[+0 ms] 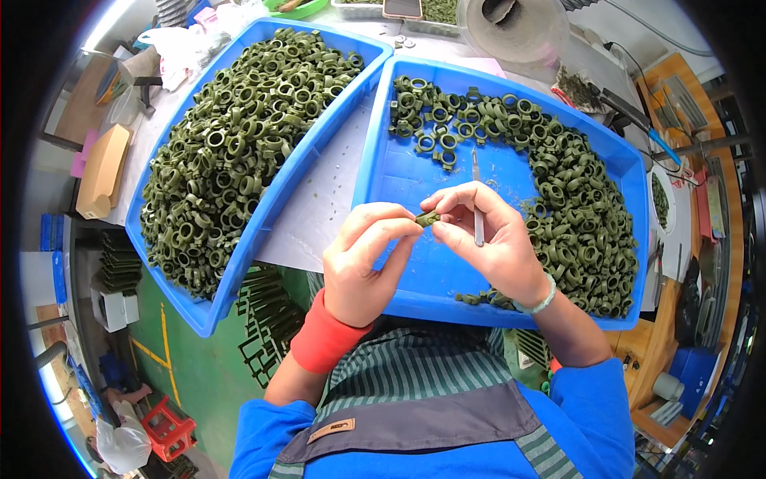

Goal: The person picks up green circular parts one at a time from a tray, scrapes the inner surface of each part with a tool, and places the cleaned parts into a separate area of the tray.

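Observation:
My left hand (363, 259) pinches one side of a small dark green plastic ring (428, 218) between thumb and fingers. On its other side, the thumb and finger of my right hand (499, 239) grip it too. A slim silver scalpel (475, 168) is tucked among the right-hand fingers, its narrow tip pointing away from me. Both hands are over the near part of a blue tray (447, 299). Along that tray's far and right sides lie many similar green rings (578, 215). The held ring is partly covered by fingertips.
On the left, a second blue tray (275, 227) is heaped with green rings (231, 152). A cardboard box (104, 172) and white plastic bag (175, 48) lie beyond it. A phone (402, 9) is at the back. Lower left are a red stool (167, 427) and another person (121, 439).

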A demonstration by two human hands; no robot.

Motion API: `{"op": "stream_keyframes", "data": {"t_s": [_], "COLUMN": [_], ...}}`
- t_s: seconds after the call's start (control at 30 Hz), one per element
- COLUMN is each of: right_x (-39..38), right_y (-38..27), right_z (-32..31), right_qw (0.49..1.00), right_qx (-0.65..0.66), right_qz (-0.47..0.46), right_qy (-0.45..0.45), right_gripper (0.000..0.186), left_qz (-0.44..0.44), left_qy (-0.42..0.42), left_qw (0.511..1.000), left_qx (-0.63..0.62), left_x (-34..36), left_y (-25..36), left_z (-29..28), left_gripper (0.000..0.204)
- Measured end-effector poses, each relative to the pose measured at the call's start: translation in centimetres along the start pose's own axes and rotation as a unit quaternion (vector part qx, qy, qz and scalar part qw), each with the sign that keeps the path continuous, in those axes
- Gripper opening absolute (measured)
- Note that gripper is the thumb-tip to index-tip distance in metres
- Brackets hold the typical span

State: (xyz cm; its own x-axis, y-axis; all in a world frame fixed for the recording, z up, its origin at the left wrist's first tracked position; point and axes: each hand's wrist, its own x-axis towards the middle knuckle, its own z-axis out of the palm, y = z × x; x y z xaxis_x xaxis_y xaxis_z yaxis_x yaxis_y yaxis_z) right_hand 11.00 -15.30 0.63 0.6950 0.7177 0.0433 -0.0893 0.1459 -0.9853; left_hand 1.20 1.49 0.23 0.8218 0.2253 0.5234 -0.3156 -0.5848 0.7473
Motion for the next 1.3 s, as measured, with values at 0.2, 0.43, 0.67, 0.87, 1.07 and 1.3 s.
{"op": "stream_keyframes", "data": {"t_s": [0.2, 0.43, 0.67, 0.87, 1.07, 1.3], "right_x": [0.09, 0.06, 0.23, 0.15, 0.24, 0.16], "right_y": [-0.23, -0.02, 0.24, 0.30, 0.57, 0.64], "right_z": [-0.36, -0.19, -0.68, -0.31, -0.76, -0.27], "right_qw": [0.996, 0.996, 0.982, 0.988, 0.976, 0.983], "right_qx": [0.064, 0.069, 0.165, 0.140, 0.199, 0.168], "right_qz": [0.051, 0.045, 0.081, 0.068, 0.083, 0.064], "right_qy": [-0.016, -0.019, -0.034, -0.018, -0.041, -0.031], "right_gripper": [0.020, 0.017, 0.021, 0.021, 0.020, 0.020], "left_qz": [0.037, 0.037, 0.043, 0.069, 0.063, 0.059], "left_qy": [-0.001, 0.007, 0.002, 0.003, 0.001, 0.009], "left_qw": [0.999, 0.999, 0.999, 0.997, 0.997, 0.998], "left_qx": [0.022, 0.016, 0.024, 0.044, 0.037, 0.035], "left_x": [0.03, 0.06, -0.15, -0.05, -0.05, 0.06], "left_y": [-0.02, 0.01, -0.05, -0.15, -0.02, 0.01], "left_z": [0.17, 0.28, 0.18, 0.28, 0.27, 0.45], "left_gripper": [0.020, 0.019, 0.021, 0.020, 0.021, 0.019]}}
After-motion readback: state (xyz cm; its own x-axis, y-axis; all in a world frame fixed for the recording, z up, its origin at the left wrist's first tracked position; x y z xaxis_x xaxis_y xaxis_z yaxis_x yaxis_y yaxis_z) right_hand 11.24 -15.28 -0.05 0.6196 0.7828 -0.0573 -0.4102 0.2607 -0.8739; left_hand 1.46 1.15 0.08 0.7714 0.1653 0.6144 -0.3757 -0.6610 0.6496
